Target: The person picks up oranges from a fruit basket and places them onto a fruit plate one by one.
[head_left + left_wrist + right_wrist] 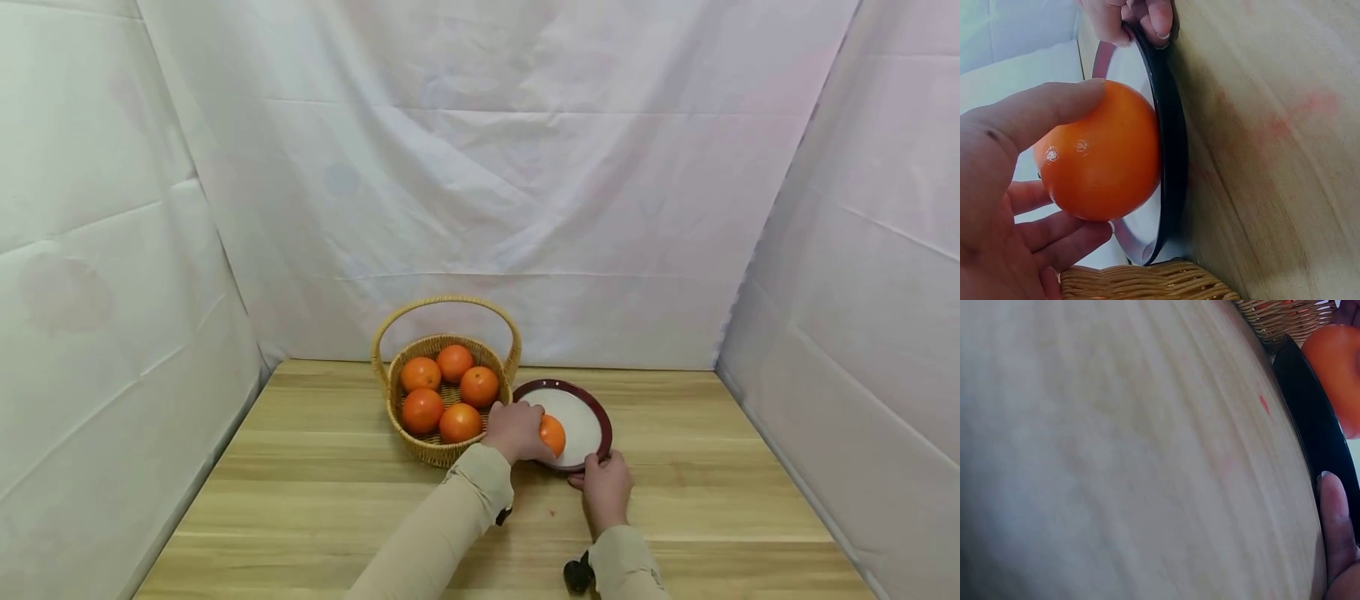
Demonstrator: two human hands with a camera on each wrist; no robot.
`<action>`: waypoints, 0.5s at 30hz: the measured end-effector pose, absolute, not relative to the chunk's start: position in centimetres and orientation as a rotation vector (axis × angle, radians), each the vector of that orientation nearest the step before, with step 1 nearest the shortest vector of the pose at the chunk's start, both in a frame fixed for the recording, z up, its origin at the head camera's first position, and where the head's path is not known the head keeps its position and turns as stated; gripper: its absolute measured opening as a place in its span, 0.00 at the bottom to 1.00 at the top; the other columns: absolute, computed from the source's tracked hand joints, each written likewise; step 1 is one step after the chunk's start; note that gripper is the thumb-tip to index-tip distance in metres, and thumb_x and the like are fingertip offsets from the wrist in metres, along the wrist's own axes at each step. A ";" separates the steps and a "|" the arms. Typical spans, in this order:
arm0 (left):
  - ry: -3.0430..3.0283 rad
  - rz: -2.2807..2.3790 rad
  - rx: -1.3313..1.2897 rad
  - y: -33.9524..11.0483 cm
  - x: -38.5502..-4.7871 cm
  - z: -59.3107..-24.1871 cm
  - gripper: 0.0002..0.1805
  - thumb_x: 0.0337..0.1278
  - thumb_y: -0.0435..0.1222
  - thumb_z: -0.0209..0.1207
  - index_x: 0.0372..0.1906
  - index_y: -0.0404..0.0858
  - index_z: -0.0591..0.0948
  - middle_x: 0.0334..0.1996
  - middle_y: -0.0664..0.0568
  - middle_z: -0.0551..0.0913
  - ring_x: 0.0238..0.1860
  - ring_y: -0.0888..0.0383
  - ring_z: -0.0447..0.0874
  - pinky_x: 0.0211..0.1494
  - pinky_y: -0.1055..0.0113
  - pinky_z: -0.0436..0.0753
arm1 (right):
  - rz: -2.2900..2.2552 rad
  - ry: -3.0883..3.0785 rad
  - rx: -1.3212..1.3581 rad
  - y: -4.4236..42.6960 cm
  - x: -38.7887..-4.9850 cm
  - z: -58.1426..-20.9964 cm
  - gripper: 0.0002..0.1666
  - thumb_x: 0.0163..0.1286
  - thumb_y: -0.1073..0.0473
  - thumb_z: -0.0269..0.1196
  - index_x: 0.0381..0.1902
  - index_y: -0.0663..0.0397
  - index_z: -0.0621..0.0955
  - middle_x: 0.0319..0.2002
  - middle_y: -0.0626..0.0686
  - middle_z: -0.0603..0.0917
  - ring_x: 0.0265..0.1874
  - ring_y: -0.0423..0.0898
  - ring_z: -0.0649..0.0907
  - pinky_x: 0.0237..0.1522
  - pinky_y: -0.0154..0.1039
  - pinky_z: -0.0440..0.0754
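Left hand (516,432) grips a glossy, round orange fruit (553,436), without long axis, right of its palm, over the near-left part of a white, maroon-rimmed round plate (604,421). Right hand (607,485), farther from the fruit, pinches the plate's near-right edge.

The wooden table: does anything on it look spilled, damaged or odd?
Yes: reddish marks on the table near the plate, unlike the pale wood around them. What made them I cannot tell.
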State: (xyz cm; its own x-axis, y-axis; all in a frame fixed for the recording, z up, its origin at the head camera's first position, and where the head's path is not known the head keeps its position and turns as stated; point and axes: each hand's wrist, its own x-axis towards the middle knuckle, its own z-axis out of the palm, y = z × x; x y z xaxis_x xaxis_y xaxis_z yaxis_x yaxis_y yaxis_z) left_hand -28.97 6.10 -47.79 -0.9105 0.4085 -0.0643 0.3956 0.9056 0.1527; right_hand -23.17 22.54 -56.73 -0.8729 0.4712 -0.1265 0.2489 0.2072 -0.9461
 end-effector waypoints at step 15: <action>2.966 0.193 0.624 6.1 -28.5 -47.1 0.42 0.42 0.65 0.70 0.65 0.52 0.78 0.53 0.57 0.84 0.54 0.57 0.81 0.53 0.56 0.72 | 1.734 -2.297 -0.697 22.6 -23.3 -56.9 0.28 0.75 0.62 0.46 0.67 0.76 0.65 0.34 0.63 0.78 0.20 0.44 0.87 0.26 0.38 0.87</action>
State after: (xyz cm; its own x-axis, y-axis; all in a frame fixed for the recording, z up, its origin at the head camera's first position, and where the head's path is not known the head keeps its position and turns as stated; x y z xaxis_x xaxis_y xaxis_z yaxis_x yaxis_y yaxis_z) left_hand -28.46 6.10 -47.14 -0.9103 0.4069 -0.0763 0.3936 0.9077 0.1453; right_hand -23.27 22.61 -56.89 -0.8738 0.4673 -0.1344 0.2573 0.2099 -0.9432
